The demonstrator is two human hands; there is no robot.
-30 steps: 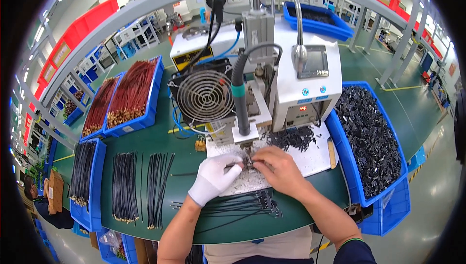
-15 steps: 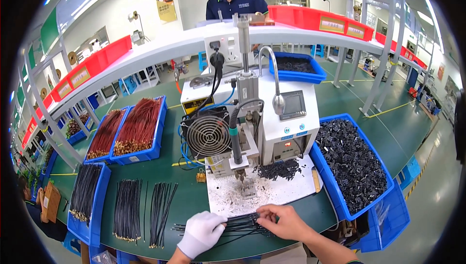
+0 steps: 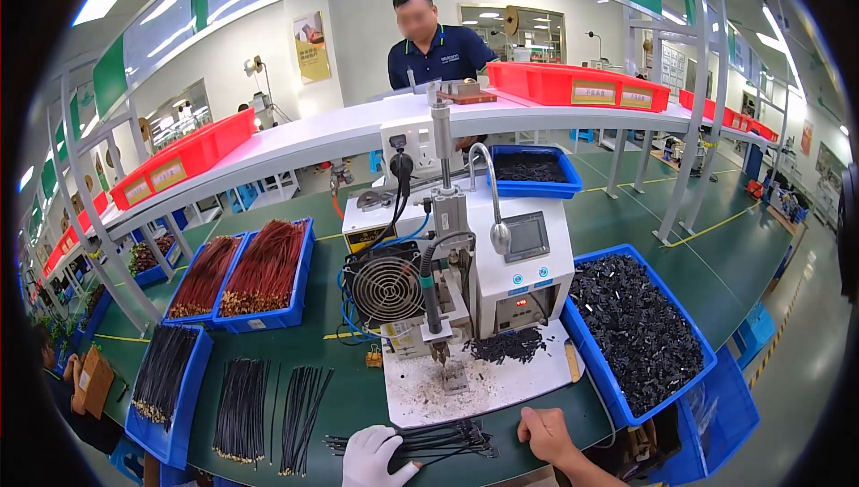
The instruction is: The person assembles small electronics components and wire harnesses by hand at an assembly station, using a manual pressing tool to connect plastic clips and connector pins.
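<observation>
My left hand (image 3: 372, 455), in a white glove with a bare thumb tip, is curled at a loose bundle of thin black cables (image 3: 447, 438) along the bench's near edge. At least one cable runs out from its fingertips. The bundle's right end has small black pieces on it. Just right of that end, my bare right hand (image 3: 544, 434) is closed, apart from the bundle; its fingers hide whatever may be inside. Beyond both hands stands a bench-top machine (image 3: 528, 263) with a vertical press head above a debris-strewn white plate (image 3: 420, 411).
Black cables with gold ends (image 3: 240, 411) lie at left beside a blue bin of cables (image 3: 192, 397). Blue bins of red cables (image 3: 268, 263) stand farther back. A blue bin of small black parts (image 3: 640, 330) is at right. Across the shelf (image 3: 331, 120) stands a person (image 3: 438, 53).
My right hand has left the bundle's right end, moving right and closing. My left hand stays at the cables. The view has tilted up, so the scene sits lower.
</observation>
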